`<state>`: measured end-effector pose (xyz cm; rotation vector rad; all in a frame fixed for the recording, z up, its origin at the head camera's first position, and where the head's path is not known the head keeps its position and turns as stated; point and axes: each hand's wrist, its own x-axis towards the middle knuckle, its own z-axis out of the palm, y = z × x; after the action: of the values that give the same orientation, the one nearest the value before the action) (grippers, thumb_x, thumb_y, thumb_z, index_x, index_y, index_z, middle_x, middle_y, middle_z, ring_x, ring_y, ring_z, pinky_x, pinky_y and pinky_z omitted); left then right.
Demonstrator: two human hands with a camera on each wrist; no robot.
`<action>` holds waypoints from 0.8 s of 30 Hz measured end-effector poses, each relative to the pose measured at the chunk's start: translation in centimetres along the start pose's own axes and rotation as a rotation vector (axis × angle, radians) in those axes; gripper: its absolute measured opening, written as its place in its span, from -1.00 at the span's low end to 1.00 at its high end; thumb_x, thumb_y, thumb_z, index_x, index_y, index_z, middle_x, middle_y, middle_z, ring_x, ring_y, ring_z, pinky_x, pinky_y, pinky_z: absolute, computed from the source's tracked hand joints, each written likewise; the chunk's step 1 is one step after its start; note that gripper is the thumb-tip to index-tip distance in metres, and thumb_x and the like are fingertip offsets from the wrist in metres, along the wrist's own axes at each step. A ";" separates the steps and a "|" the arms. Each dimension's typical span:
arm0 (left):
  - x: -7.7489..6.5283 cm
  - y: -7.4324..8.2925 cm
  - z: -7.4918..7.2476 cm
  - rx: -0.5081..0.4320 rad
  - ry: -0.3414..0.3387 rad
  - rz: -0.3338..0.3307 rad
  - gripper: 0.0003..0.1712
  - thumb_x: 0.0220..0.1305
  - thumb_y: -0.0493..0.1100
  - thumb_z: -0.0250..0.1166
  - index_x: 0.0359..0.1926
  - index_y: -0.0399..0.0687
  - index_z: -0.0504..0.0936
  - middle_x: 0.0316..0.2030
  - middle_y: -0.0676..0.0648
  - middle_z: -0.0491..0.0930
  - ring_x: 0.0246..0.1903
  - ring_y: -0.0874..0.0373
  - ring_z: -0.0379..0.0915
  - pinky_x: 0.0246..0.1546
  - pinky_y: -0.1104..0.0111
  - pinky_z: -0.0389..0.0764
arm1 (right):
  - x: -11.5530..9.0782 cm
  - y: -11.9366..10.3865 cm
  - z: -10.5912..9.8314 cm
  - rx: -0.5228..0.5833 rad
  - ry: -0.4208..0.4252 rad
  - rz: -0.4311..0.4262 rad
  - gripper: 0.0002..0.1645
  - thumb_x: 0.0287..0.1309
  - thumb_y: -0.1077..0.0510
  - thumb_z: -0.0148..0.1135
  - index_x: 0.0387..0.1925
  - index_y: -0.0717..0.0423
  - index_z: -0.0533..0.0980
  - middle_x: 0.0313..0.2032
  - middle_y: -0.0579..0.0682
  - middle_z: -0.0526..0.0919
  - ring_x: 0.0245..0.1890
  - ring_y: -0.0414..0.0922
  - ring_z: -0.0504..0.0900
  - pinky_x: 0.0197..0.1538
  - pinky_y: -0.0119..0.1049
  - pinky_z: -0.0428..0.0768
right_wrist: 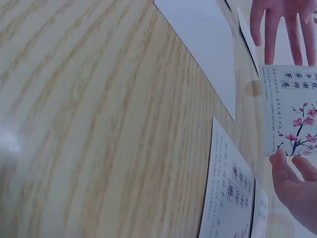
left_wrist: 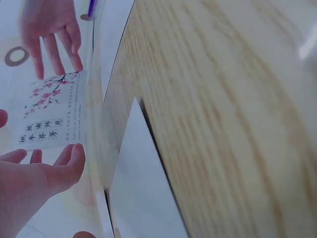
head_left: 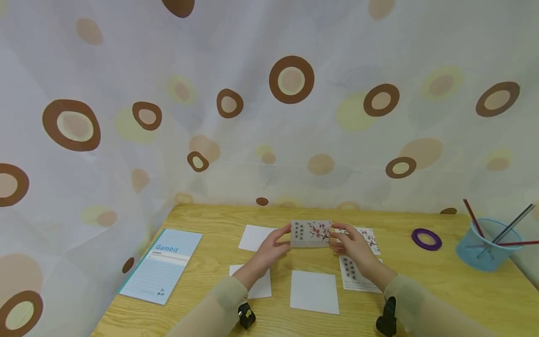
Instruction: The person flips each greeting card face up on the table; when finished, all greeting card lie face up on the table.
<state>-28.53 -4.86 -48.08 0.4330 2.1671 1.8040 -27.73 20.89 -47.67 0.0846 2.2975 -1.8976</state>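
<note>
A printed card (head_left: 311,233), with dark Chinese characters at its left and pink-red blossom branches at its right, is held up between both hands. My left hand (head_left: 271,252) holds its left edge at the fingertips, and my right hand (head_left: 358,252) holds the right edge. The left wrist view shows the card's printed face (left_wrist: 54,111) framed by the fingers of both hands. Under and beside the right hand lie two similar printed cards, one farther back (head_left: 371,238) and one nearer (head_left: 358,280), each partly covered by it.
Blank white cards lie at back left (head_left: 254,238), under the left forearm (head_left: 262,285) and front middle (head_left: 314,292). A light-blue notebook (head_left: 162,267) lies far left. On the right are a purple ring (head_left: 426,239) and a blue cup (head_left: 484,252) with sticks. A patterned curtain (head_left: 244,140) hangs behind.
</note>
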 end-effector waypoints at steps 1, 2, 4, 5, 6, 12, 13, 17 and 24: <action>0.1 0.0 0.1 -0.001 0.001 -0.001 -0.26 0.35 -0.28 0.11 0.52 -0.07 0.15 0.45 -0.25 0.15 0.32 -0.30 0.32 0.21 -0.04 0.50 | 0.0 0.1 -0.1 -0.003 -0.002 -0.006 -0.44 0.51 0.11 -0.12 0.44 0.18 0.20 0.32 0.37 0.38 0.08 0.07 0.65 0.02 -0.23 0.67; 0.2 0.0 0.1 -0.008 0.002 -0.009 -0.26 0.35 -0.28 0.12 0.52 -0.06 0.16 0.46 -0.24 0.15 0.32 -0.29 0.33 0.20 -0.03 0.50 | -0.1 0.1 -0.1 -0.004 -0.002 -0.010 -0.44 0.52 0.11 -0.12 0.44 0.19 0.20 0.32 0.37 0.38 0.07 0.07 0.65 0.01 -0.23 0.68; 0.3 -0.1 0.2 -0.017 -0.002 -0.018 -0.26 0.35 -0.27 0.12 0.52 -0.07 0.16 0.46 -0.22 0.14 0.32 -0.27 0.34 0.20 -0.02 0.51 | -0.1 0.2 -0.2 -0.011 0.002 -0.018 -0.44 0.52 0.11 -0.12 0.44 0.21 0.21 0.30 0.38 0.39 0.03 0.04 0.68 -0.01 -0.24 0.68; 0.3 -0.1 0.2 -0.017 -0.004 -0.018 -0.27 0.35 -0.27 0.11 0.52 -0.08 0.16 0.47 -0.23 0.14 0.32 -0.26 0.34 0.20 -0.01 0.51 | -0.1 0.2 -0.3 -0.015 0.004 -0.019 -0.45 0.52 0.12 -0.13 0.43 0.21 0.21 0.28 0.37 0.40 0.02 0.03 0.69 -0.02 -0.24 0.69; 0.4 -0.2 0.3 -0.018 -0.006 -0.020 -0.27 0.36 -0.27 0.11 0.52 -0.10 0.16 0.47 -0.22 0.13 0.32 -0.26 0.34 0.20 -0.01 0.51 | -0.1 0.2 -0.3 -0.017 0.007 -0.019 -0.45 0.52 0.13 -0.13 0.43 0.22 0.21 0.27 0.37 0.41 0.00 0.02 0.69 -0.03 -0.24 0.69; 0.9 -0.1 0.6 -0.027 -0.010 -0.050 -0.29 0.37 -0.26 0.12 0.51 -0.14 0.17 0.49 -0.18 0.15 0.32 -0.21 0.35 0.22 0.03 0.50 | -0.1 0.2 -0.6 -0.040 0.024 -0.009 -0.45 0.52 0.19 -0.18 0.45 0.23 0.19 0.26 0.38 0.39 -0.01 0.02 0.70 -0.04 -0.24 0.70; 0.9 0.0 0.7 -0.031 -0.012 -0.056 -0.29 0.37 -0.25 0.12 0.51 -0.14 0.18 0.49 -0.18 0.16 0.32 -0.20 0.35 0.23 0.03 0.50 | -0.2 0.1 -0.6 -0.045 0.026 -0.009 -0.45 0.52 0.19 -0.18 0.45 0.24 0.19 0.26 0.39 0.38 0.00 0.04 0.70 -0.05 -0.24 0.71; 1.1 0.1 0.8 -0.044 -0.006 -0.077 -0.28 0.36 -0.26 0.12 0.51 -0.10 0.18 0.49 -0.14 0.17 0.32 -0.17 0.36 0.24 0.05 0.50 | -0.2 0.0 -0.7 -0.066 0.024 -0.009 -0.44 0.52 0.21 -0.19 0.46 0.25 0.18 0.27 0.40 0.39 0.01 0.08 0.68 -0.05 -0.22 0.71; 1.4 0.0 1.1 -0.031 0.013 -0.106 -0.27 0.32 -0.26 0.15 0.50 -0.06 0.21 0.48 -0.14 0.19 0.32 -0.15 0.37 0.20 0.06 0.54 | 0.0 0.4 -0.7 -0.103 0.013 -0.018 -0.43 0.50 0.24 -0.18 0.46 0.26 0.17 0.27 0.39 0.41 0.01 0.07 0.68 -0.04 -0.19 0.70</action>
<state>-29.42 -3.33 -48.33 0.2946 2.1251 1.7853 -27.75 21.64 -47.91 0.0640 2.4077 -1.7877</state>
